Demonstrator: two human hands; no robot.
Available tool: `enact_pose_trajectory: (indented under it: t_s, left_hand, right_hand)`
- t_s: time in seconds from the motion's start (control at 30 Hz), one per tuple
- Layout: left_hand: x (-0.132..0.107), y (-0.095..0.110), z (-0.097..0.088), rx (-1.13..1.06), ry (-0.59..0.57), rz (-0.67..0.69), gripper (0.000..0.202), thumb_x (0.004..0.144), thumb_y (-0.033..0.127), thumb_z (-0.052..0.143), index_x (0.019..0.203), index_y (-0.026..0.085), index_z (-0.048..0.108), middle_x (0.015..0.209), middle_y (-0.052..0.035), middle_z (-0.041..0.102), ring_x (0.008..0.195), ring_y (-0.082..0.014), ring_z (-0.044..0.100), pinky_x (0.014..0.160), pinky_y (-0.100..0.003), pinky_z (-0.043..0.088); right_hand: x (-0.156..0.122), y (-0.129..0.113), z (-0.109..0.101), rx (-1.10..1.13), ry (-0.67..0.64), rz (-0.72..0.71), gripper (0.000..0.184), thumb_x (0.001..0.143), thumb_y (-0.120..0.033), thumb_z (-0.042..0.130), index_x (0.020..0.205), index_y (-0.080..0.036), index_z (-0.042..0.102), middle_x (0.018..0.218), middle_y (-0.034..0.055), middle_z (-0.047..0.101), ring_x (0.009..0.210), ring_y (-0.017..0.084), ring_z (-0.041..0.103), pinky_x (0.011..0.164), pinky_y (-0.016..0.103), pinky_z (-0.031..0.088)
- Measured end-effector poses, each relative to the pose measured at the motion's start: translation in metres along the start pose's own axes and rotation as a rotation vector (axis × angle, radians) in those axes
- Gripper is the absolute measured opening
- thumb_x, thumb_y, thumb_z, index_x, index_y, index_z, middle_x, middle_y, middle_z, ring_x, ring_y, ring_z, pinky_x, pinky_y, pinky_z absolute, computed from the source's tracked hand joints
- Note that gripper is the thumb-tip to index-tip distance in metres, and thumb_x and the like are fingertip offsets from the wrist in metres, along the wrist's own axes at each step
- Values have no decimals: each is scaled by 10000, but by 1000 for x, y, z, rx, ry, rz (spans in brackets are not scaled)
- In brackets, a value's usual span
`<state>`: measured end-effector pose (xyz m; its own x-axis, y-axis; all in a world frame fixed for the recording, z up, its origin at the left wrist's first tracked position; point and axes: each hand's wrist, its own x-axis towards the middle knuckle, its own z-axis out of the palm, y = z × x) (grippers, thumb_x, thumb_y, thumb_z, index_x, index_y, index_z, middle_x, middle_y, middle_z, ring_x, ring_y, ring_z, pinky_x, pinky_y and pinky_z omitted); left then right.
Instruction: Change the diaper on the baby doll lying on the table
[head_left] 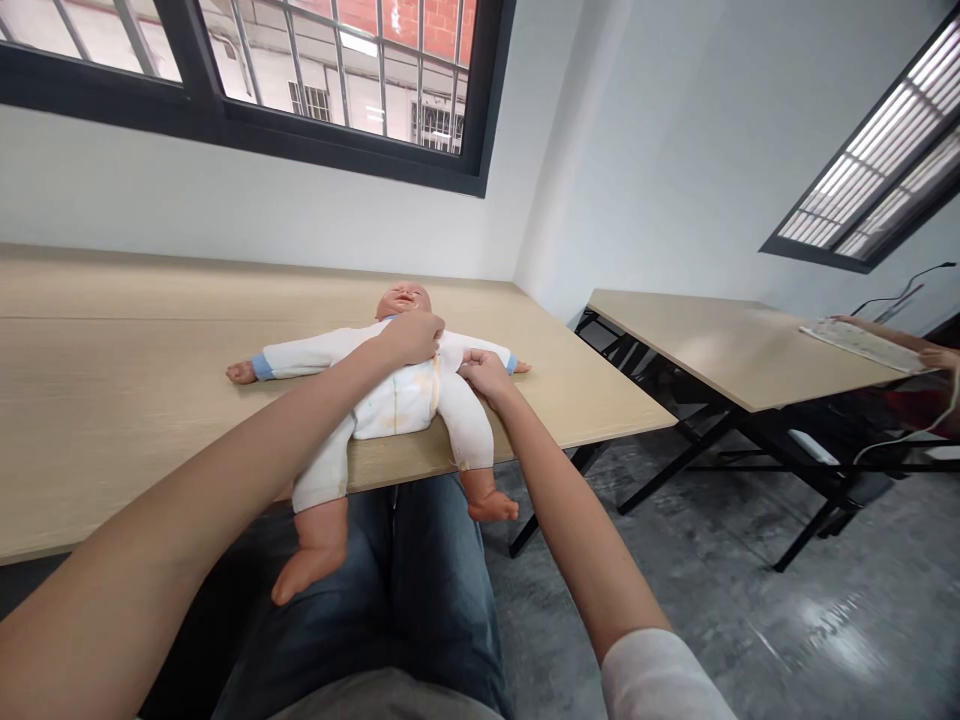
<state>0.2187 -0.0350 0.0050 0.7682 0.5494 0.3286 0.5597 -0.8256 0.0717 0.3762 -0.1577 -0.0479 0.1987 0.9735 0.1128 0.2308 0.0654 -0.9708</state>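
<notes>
Indoors, both hands [414, 337] [487, 375] curled on doll [394, 400] — hold unclear, pale wooden table [150, 420], barred window [337, 65]

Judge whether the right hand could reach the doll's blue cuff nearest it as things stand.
Probably yes: the right hand is close beside that blue cuff, with nothing visible between them.
</notes>
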Motion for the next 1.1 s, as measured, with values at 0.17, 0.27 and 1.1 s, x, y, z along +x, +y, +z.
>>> enact_pose_trajectory:
  t_s: [0.17,0.27,1.1]
  left_hand:
    - [-10,16,0,150,190,146,153,705,111,581,799,139,699,943,-160,636,972,-310,578,832,-394,405]
    - [-11,22,-3,184,112,212,191,702,55,543,787,136,694,906,-147,642,867,-267,590,759,-357,400]
    - [-10,2,-23,-245,-270,215,490,825,266,532,1310,225,582,1185,-47,677,980,-197,625,801,-247,444]
  right_hand:
    - [2,3,0,58,-22,12,193,572,-175,522,764,-182,506,623,-46,541,545,98,457,556,215,384]
    - [4,6,0,68,-41,19,212,565,-175,523,775,-191,499,593,-57,510,530,101,454,546,214,375]
    - [7,10,1,43,-124,-92,397,637,-219,602,1026,-189,678,774,-4,658,674,152,573,644,246,475]
